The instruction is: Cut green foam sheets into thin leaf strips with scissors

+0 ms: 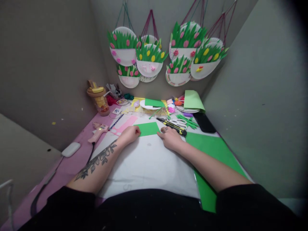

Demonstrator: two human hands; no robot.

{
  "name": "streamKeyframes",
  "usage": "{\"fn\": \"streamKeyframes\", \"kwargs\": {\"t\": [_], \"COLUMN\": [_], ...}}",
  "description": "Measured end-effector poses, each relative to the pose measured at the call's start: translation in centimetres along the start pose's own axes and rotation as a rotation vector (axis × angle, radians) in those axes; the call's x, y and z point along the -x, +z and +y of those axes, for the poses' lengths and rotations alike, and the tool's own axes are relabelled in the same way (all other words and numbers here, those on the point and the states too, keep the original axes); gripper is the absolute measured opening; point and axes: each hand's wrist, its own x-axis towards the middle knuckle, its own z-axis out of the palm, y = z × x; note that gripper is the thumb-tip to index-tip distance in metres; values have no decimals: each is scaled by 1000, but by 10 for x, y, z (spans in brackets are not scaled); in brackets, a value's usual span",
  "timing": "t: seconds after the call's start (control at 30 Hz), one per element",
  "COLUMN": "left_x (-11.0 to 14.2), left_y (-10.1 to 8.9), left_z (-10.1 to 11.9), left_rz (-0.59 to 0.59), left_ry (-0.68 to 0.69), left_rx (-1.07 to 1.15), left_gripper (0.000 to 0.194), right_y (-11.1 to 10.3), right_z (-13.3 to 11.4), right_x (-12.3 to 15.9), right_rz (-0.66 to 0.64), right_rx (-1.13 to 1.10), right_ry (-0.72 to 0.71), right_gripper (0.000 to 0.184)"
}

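A rectangle of green paper lies on the white sheet in front of me, between my hands. My left hand is closed at its left edge, with fingertips pinched over the border. My right hand is at the lower right corner, one digit stretched to the paper and the other fingers curled. A black and yellow utility knife lies just beyond my right hand. Behind it are white-handled scissors and a pile of cut green strips.
A large green sheet lies under my right forearm, with a black phone beyond. At left are a pink glue gun, a white case and a lidded cup. Paper-plate flower baskets hang on the back wall.
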Motion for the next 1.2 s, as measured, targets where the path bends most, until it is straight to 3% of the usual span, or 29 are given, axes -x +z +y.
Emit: {"fn": "streamKeyframes", "kwargs": {"t": [0.17,0.37,0.57,0.7,0.87,1.2], "left_x": [4,6,7,9,9,15], "left_y": [-9,-12,-14,-17,-19,-24], "left_z": [-9,-12,-11,-9,-8,2], "left_rz": [-43,-30,-25,-48,-76,-90], "left_ry": [-28,-22,28,74,108,91], "left_rx": [28,71,33,16,-11,-71], "left_gripper": [15,16,18,18,19,16], "right_y": [3,9,19,21,15,11], "right_z": [9,15,20,18,11,7], "right_x": [4,1,-1,-1,1,-1], "right_rz": [17,80,186,276,256,222], "right_rx": [42,-82,-202,-293,-328,-344], "right_ry": [64,60,70,-38,-276,-299], "right_gripper": [37,35,47,53,37,35]}}
